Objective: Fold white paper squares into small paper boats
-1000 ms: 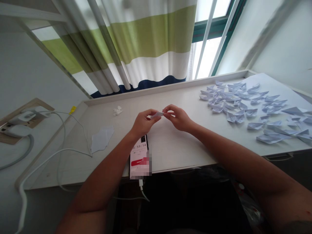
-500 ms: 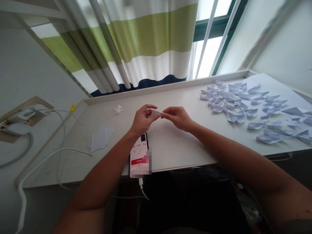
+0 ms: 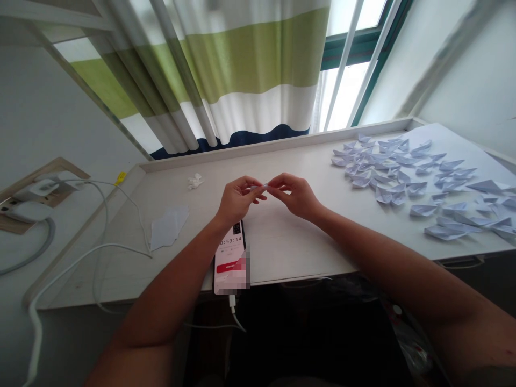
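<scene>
My left hand (image 3: 237, 200) and my right hand (image 3: 293, 194) meet above the middle of the white desk (image 3: 298, 242). Between their fingertips is a small folded piece of white paper (image 3: 258, 187), mostly covered by the fingers. Both hands pinch it, the left from its left side and the right at its right end. Below my left wrist lies a phone (image 3: 231, 263) with a timer on its screen. Many folded paper boats (image 3: 387, 161) spread over the right part of the desk.
Flat paper sheets (image 3: 169, 226) lie on the left of the desk, with a crumpled tissue (image 3: 195, 181) behind them. White cables (image 3: 100, 248) run from a wall socket (image 3: 36, 188). A charging plug (image 3: 232, 303) hangs from the phone. A striped curtain (image 3: 258, 59) hangs behind the desk.
The folded paper has turned so that less of its face shows. My right hand has risen slightly, and my left fingers have curled beneath the paper.
</scene>
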### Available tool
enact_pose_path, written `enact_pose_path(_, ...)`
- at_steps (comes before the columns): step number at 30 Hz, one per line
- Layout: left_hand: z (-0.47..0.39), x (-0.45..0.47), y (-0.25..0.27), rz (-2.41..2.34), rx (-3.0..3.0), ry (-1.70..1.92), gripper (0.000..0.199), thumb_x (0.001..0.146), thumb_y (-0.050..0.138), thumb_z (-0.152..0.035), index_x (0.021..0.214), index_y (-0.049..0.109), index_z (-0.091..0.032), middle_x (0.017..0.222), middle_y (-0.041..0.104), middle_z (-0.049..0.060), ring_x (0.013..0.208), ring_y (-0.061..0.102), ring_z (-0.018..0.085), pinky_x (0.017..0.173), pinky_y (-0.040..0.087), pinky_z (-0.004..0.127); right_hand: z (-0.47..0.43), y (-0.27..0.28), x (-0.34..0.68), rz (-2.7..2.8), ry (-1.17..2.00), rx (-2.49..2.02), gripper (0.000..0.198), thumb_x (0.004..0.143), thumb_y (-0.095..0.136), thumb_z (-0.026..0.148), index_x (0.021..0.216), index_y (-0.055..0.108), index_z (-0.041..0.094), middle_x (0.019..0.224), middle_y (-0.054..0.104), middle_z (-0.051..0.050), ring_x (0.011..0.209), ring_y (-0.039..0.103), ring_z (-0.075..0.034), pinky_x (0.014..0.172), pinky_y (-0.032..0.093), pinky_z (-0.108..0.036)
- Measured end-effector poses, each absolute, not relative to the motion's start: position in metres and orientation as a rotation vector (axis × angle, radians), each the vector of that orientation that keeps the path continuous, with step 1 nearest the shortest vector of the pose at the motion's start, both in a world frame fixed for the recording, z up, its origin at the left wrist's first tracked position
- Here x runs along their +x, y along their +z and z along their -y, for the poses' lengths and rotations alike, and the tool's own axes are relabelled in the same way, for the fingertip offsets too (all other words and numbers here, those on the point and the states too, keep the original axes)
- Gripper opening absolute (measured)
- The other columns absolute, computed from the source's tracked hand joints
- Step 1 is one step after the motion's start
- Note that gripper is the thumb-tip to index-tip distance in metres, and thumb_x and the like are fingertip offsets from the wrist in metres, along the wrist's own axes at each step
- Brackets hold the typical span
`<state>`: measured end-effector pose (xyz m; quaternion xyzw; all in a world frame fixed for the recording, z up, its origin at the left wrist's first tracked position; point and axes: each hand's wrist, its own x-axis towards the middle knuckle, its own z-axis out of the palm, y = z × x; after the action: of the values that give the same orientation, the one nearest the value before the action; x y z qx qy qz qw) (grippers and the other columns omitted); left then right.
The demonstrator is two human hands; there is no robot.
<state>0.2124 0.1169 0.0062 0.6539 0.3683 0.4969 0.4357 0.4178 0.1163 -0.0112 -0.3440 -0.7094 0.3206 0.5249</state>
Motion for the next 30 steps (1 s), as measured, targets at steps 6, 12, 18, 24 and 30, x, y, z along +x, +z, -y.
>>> enact_pose_path(6, -0.108, 0.213, 0.015, -0.902, 1.619, 1.29, 0.034, 0.079, 0.096, -0.05, 0.093, 0.083, -0.021, 0.123, 0.081, 0.009, 0.092, 0.083, 0.023, 0.066, 0.069, 0.032, -0.114, -0.008, 0.42, 1.79, 0.649, -0.756, 0.02, 0.103, 0.072, 0.044, 0.1, 0.079, 0.025, 0.105, 0.078, -0.006, 0.095, 0.075, -0.022, 0.089, 0.069, -0.045)
enact_pose_path(12, -0.11, 0.212, 0.013, -0.894, 1.672, 1.282, 0.034, 0.078, 0.096, -0.049, 0.091, 0.083, -0.02, 0.117, 0.081, 0.008, 0.093, 0.081, 0.022, 0.07, 0.071, 0.033, -0.114, -0.007, 0.421, 1.84, 0.664, -0.831, 0.018, 0.102, 0.071, 0.043, 0.096, 0.076, 0.026, 0.101, 0.076, -0.006, 0.095, 0.072, -0.024, 0.09, 0.066, -0.045)
enact_pose_path(18, -0.116, 0.212, 0.006, -0.934, 1.81, 1.239, 0.032, 0.082, 0.092, -0.047, 0.099, 0.085, -0.021, 0.106, 0.081, 0.008, 0.09, 0.077, 0.021, 0.067, 0.068, 0.03, -0.116, -0.01, 0.421, 1.881, 0.535, -0.863, 0.018, 0.105, 0.059, 0.034, 0.094, 0.071, 0.025, 0.096, 0.075, -0.006, 0.087, 0.067, -0.023, 0.082, 0.06, -0.042)
enact_pose_path(24, -0.117, 0.212, 0.006, -0.952, 1.778, 1.242, 0.028, 0.08, 0.092, -0.047, 0.091, 0.086, -0.022, 0.117, 0.079, 0.01, 0.096, 0.075, 0.022, 0.064, 0.064, 0.028, -0.115, -0.009, 0.42, 1.835, 0.591, -0.82, 0.015, 0.101, 0.068, 0.034, 0.091, 0.074, 0.024, 0.095, 0.077, -0.007, 0.088, 0.072, -0.024, 0.082, 0.062, -0.042)
enact_pose_path(30, -0.119, 0.211, 0.005, -0.954, 1.809, 1.208, 0.024, 0.084, 0.089, -0.045, 0.09, 0.085, -0.021, 0.11, 0.079, 0.009, 0.093, 0.073, 0.021, 0.069, 0.061, 0.03, -0.115, -0.011, 0.418, 1.709, 0.783, -0.848, 0.027, 0.095, 0.079, 0.05, 0.093, 0.077, 0.023, 0.097, 0.082, -0.007, 0.093, 0.076, -0.024, 0.096, 0.065, -0.049)
